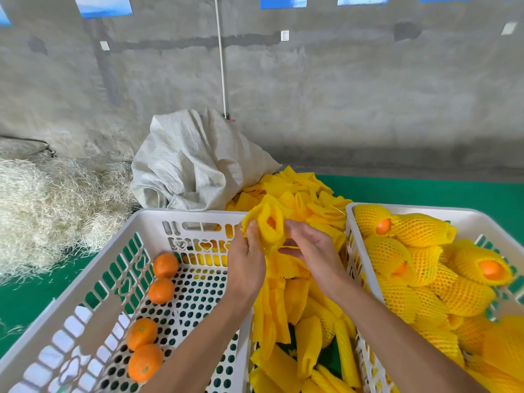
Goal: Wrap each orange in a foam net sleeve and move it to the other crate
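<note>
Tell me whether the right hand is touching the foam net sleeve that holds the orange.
Touching. The head view shows the right hand with its fingertips pressed against the foam net sleeve, while the left hand grips its other side.

yellow diamond-mesh foam sleeves (295, 307) are seen; bare oranges (161, 290) are plain orange; both white crates (198, 219) are perforated with dots, slots and hearts; green flooring (425, 191).

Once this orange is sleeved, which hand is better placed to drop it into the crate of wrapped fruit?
Probably the right hand: it is nearer the right crate of wrapped oranges. The left hand also grips the foam net sleeve.
</note>
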